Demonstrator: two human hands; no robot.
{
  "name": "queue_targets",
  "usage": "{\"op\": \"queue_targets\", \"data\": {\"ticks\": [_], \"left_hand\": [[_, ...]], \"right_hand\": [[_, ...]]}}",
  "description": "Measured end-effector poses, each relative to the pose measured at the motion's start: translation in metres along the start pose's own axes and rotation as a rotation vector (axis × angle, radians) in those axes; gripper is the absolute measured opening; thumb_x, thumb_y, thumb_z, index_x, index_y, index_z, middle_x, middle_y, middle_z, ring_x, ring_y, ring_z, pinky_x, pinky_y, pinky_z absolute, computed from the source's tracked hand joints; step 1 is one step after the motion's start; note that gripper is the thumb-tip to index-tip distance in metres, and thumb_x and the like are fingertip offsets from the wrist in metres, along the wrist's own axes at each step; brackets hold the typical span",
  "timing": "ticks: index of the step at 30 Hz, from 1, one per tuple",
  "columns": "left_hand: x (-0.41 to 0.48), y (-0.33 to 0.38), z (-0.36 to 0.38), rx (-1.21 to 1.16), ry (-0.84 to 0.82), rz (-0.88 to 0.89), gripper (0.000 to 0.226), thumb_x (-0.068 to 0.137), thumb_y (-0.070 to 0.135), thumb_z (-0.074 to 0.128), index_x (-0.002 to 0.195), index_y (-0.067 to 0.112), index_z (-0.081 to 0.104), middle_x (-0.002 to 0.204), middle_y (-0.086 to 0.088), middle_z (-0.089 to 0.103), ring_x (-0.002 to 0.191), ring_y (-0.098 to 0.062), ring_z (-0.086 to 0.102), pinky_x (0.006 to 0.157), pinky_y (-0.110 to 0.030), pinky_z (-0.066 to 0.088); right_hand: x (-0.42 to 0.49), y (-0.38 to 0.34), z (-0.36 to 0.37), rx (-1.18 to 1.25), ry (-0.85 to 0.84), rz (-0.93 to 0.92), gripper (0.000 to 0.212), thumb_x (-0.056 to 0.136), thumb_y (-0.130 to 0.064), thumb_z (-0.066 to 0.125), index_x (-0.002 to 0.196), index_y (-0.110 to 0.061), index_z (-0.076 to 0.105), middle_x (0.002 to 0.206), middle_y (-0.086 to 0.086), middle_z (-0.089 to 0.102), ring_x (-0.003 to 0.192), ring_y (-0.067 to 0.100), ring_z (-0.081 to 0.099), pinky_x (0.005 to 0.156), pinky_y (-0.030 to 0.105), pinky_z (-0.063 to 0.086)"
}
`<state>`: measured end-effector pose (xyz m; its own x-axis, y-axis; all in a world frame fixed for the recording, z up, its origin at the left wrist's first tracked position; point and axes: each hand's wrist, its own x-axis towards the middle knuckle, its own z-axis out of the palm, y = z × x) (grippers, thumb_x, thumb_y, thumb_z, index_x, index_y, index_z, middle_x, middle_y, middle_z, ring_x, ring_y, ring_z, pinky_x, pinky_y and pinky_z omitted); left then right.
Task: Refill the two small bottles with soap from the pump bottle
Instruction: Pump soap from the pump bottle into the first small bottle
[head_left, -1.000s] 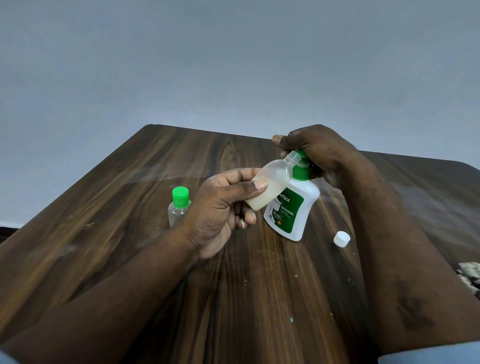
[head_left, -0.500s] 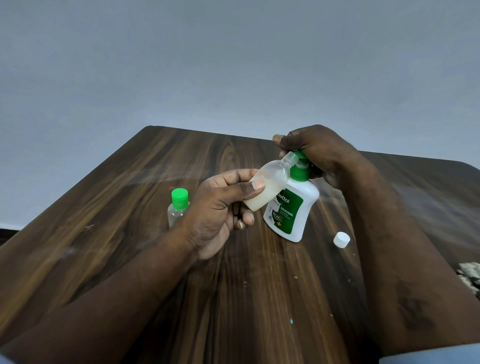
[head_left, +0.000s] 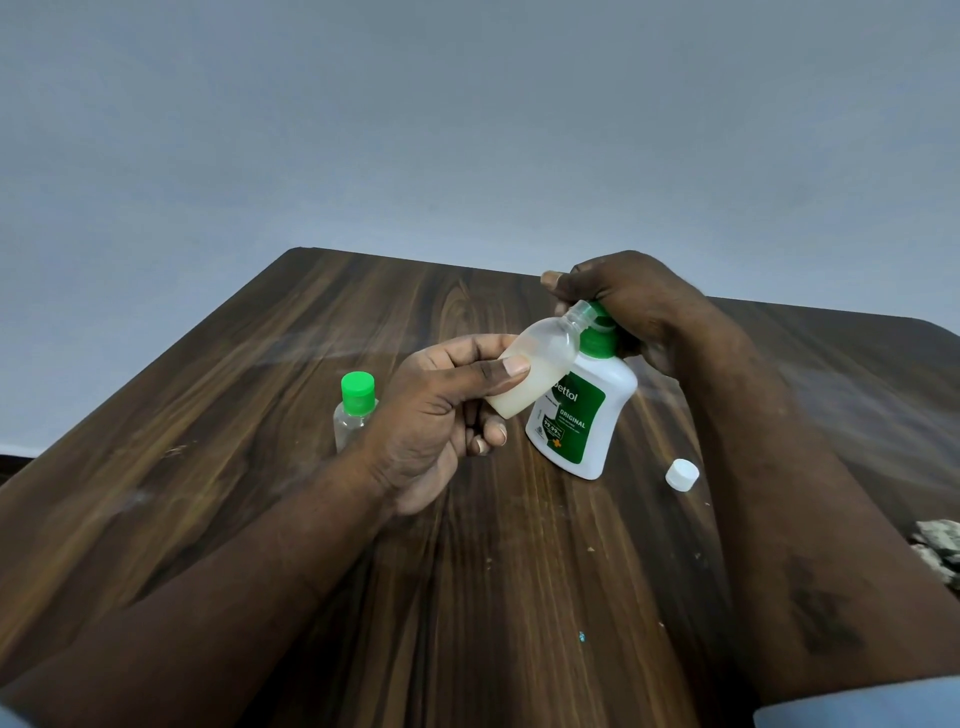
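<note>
On the dark wooden table (head_left: 234, 441), just to the outer side of the left wrist, a small bottle with a green cap (head_left: 356, 410) stands upright; it looks clear, and the wrist partly hides it. The left hand (head_left: 441, 410) is raised over the table and holds the open small bottle (head_left: 540, 371), with the thumb pressed across the front and the other fingers curled behind and under it. This bottle has no cap, it is tilted with the neck pointing up toward the right hand, and a pale milky liquid fills its lower part. Its mouth meets the green spout under the right hand. Directly behind it, between the two hands, is the pump bottle (head_left: 582, 415), white with a green label; its base seems to be on the table and the body leans a little. The right hand (head_left: 628, 306) lies on top of the green pump head, with the fingers curled down around it. Near the inner side of the right forearm, a white cap (head_left: 682, 474) lies alone on the wood. Beyond that forearm, at the edge of the table, there is a grey crumpled thing (head_left: 940, 551); I cannot tell what it is.
</note>
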<state>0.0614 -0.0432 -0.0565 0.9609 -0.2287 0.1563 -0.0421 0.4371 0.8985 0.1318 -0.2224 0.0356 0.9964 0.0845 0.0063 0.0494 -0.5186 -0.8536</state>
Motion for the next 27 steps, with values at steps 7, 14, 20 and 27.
{"op": "queue_targets", "data": {"ticks": [7,14,20,27], "left_hand": [[-0.001,0.0018,0.0008,-0.001,-0.013,0.011,0.037,0.082,0.02,0.072,0.115,0.003,0.071,0.08,-0.011,0.068,0.042,-0.01,0.05,0.038,-0.017,0.032],[-0.0017,0.0017,0.0018,0.002,-0.006,0.006,0.038,0.08,0.022,0.071,0.113,0.003,0.071,0.079,-0.01,0.068,0.041,-0.01,0.05,0.038,-0.018,0.03],[-0.0008,0.0004,-0.0006,0.011,-0.01,0.01,0.034,0.082,0.022,0.075,0.112,0.006,0.072,0.081,-0.011,0.068,0.042,-0.01,0.05,0.039,-0.019,0.032],[-0.001,0.0019,-0.0001,-0.002,-0.025,0.027,0.03,0.081,0.022,0.075,0.109,0.009,0.075,0.083,-0.013,0.068,0.043,-0.011,0.051,0.04,-0.019,0.032]], "right_hand": [[-0.0021,-0.0007,-0.0012,0.108,-0.029,-0.02,0.03,0.093,-0.035,0.076,0.076,-0.015,0.064,0.087,0.011,0.063,0.07,0.025,0.053,0.069,0.034,0.044],[0.0028,0.0037,0.0009,0.119,-0.02,0.035,0.03,0.091,-0.035,0.078,0.077,-0.012,0.066,0.067,0.001,0.065,0.055,0.014,0.059,0.054,0.024,0.048],[0.0025,0.0038,-0.0003,0.114,-0.019,-0.006,0.031,0.091,-0.037,0.078,0.076,-0.014,0.065,0.078,0.006,0.066,0.061,0.018,0.057,0.061,0.028,0.048],[0.0005,0.0007,-0.001,0.118,-0.025,-0.027,0.034,0.09,-0.042,0.078,0.077,-0.014,0.064,0.079,0.008,0.061,0.067,0.021,0.052,0.061,0.029,0.044]]}}
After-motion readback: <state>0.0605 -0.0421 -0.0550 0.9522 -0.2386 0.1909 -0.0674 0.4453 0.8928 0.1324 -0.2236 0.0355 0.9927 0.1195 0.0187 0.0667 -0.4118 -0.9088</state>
